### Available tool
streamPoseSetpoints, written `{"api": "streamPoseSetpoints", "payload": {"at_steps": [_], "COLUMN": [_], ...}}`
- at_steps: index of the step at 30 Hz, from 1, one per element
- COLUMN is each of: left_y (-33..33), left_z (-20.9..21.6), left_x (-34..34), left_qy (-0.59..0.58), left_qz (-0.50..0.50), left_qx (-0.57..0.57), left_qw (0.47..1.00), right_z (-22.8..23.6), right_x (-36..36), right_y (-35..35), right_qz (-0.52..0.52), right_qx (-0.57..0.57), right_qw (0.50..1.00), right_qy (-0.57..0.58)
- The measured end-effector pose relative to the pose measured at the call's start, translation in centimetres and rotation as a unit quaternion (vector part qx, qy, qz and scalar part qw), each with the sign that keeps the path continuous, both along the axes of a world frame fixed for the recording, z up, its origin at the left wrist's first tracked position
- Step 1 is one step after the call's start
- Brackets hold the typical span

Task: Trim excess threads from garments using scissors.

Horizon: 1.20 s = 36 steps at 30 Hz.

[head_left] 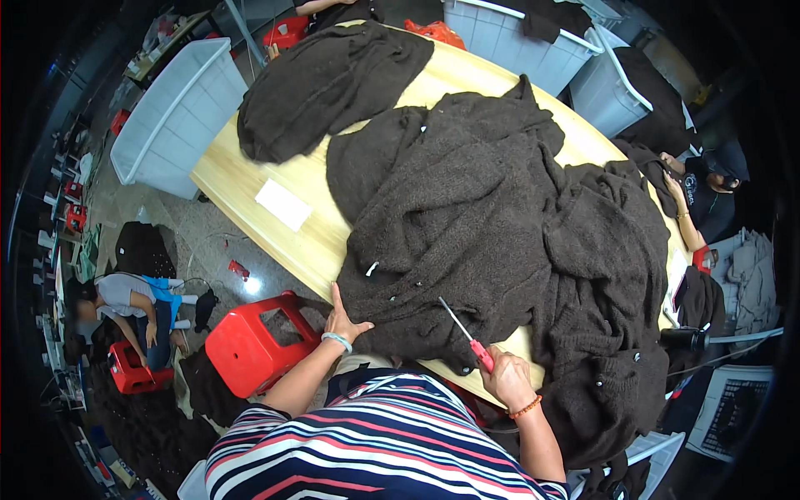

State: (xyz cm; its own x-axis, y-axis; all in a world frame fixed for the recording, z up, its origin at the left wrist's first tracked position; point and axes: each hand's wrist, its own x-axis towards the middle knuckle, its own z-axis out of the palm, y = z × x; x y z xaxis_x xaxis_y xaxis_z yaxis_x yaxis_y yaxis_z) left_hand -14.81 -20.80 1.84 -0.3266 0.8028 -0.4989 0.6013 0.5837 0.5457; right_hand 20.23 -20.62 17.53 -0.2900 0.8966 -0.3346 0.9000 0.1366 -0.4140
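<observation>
A dark brown knitted garment (450, 208) lies spread and rumpled across the wooden table (229, 179), with small shiny buttons and a white tag (372, 268) on it. At its near left edge lies my left hand (343, 322), thumb and fingers apart, resting on the cloth. My right hand (508, 377) is closed around the handle of a red-handled tool with a thin metal shaft (455, 317). Its shaft points up and left over the near part of the garment. I cannot make out the exact kind of its tip.
More dark knitwear (333, 87) lies on the far left of the table, near a white paper (283, 205). Red stools (242, 350) stand at left. Grey-white bins (179, 117) flank the table. A co-worker (708, 196) handles dark cloth at right; another person (129, 300) bends over at left.
</observation>
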Motion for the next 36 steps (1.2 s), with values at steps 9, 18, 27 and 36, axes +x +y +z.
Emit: {"api": "streamPoseSetpoints", "payload": {"at_steps": [9, 18, 27, 36], "left_y": [3.4, 4.4, 9.1, 10.2], "left_z": [2.2, 1.0, 26.4, 44.5], "left_x": [-0.2, -2.6, -3.9, -25.1], "left_qy": [0.101, 0.128, 0.096, -0.048], "left_qz": [-0.081, -0.174, -0.108, 0.044], "left_qx": [-0.026, 0.043, 0.519, 0.733], "left_qw": [0.991, 0.975, 0.843, 0.677], "right_z": [-0.3, 0.4, 0.8, 1.2], "right_x": [1.0, 2.0, 4.6, 3.9], "right_y": [-0.2, -0.8, 0.2, 2.9], "right_qz": [-0.008, -0.026, -0.1, -0.117], "right_qx": [0.009, 0.01, 0.049, 0.077], "right_qw": [1.0, 0.999, 0.993, 0.987], "right_qy": [0.011, 0.028, 0.048, 0.081]}}
